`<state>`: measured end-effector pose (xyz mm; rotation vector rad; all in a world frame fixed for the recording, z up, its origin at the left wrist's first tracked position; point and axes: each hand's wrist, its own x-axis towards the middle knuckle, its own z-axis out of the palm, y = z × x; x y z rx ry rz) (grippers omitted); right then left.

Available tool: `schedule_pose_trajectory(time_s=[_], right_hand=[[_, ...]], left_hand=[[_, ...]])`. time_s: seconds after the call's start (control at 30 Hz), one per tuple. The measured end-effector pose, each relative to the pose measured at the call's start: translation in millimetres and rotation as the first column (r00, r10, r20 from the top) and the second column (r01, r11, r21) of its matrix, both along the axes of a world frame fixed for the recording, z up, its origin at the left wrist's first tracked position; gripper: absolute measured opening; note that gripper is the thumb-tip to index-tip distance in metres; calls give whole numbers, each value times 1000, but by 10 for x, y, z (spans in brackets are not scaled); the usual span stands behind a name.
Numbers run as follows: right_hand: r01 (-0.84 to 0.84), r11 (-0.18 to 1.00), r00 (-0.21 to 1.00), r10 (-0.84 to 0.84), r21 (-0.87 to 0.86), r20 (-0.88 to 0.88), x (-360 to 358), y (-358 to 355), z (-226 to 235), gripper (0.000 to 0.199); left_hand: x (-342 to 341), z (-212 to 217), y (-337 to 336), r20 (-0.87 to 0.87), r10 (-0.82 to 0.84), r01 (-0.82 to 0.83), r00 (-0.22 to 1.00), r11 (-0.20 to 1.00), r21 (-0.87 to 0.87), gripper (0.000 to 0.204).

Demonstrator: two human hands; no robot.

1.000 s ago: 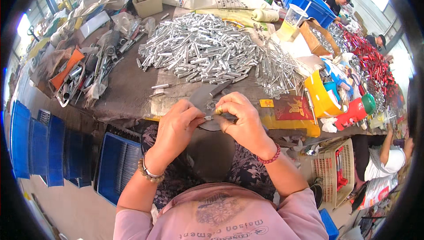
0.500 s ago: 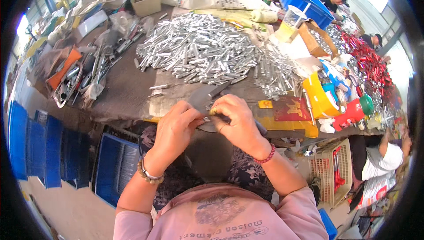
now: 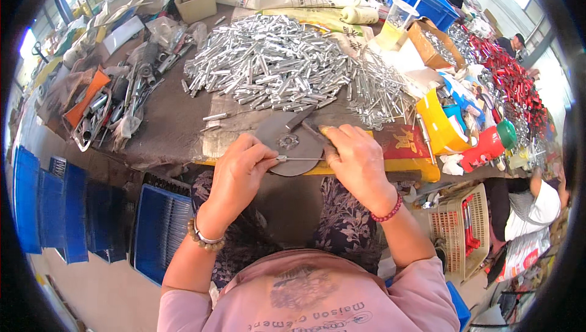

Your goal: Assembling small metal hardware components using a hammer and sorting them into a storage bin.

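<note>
My left hand (image 3: 241,170) is closed, pinching a short silver metal tube (image 3: 281,158) between thumb and fingertips. A thin metal rod (image 3: 305,159) runs rightward from the tube to my right hand (image 3: 357,160), whose closed fingers grip its other end. Beneath both lies a round grey metal disc (image 3: 271,130) with a raised hub, at the table's near edge. A dark hammer-like tool (image 3: 300,117) rests over the disc's far side; its handle slants to my right fingers, and I cannot tell whether they hold it. Beyond is a heap of silver metal tubes (image 3: 268,63).
Thin metal rods (image 3: 381,91) lie right of the heap. A yellow container (image 3: 439,124) and a red bottle with green cap (image 3: 488,149) stand at right. Bagged metal parts (image 3: 125,94) are at left. Blue crates (image 3: 160,228) and a beige basket (image 3: 455,234) flank my legs. Other people sit far right.
My hands have moved apart, my right hand going rightward, so the rod now shows stretched between them. The disc, partly hidden before, is now in plain view.
</note>
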<state>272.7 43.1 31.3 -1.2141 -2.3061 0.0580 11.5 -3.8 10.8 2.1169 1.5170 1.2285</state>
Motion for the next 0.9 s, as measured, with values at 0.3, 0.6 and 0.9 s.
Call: schedule_pose_trajectory(time_s=[0.3, 0.6, 0.9], right_hand=[[-134, 990, 971, 141, 47, -192, 53, -465, 141, 60], [-112, 993, 994, 112, -21, 8, 44, -427, 90, 58], [-79, 995, 970, 91, 62, -225, 13, -408, 36, 51]], left_hand=[[-24, -67, -25, 39, -32, 32, 999, 999, -2, 18], [-52, -81, 63, 95, -32, 34, 995, 999, -13, 16], [-24, -220, 15, 85, -85, 83, 993, 996, 20, 10]])
